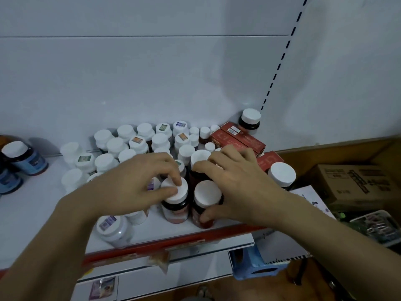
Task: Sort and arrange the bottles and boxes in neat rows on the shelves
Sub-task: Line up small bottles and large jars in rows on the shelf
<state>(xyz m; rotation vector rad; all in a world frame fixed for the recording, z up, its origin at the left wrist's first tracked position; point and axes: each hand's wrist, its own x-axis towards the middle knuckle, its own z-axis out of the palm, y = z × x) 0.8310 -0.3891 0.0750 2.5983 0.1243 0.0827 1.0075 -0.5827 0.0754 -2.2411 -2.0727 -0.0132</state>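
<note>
A white shelf with a red front strip carries several white-capped bottles and red boxes. My left hand pinches the white cap of a dark amber bottle near the shelf's front. Just to its right stands a second amber bottle; my right hand wraps around it, thumb at its base and fingers reaching over a taller bottle behind. A white bottle stands at the front left. More white-capped bottles crowd the back.
Blue-labelled bottles lie at the far left of the shelf. One dark bottle stands in the back right corner, another at the shelf's right end. A cardboard box and a blue plastic stool are on the floor to the right.
</note>
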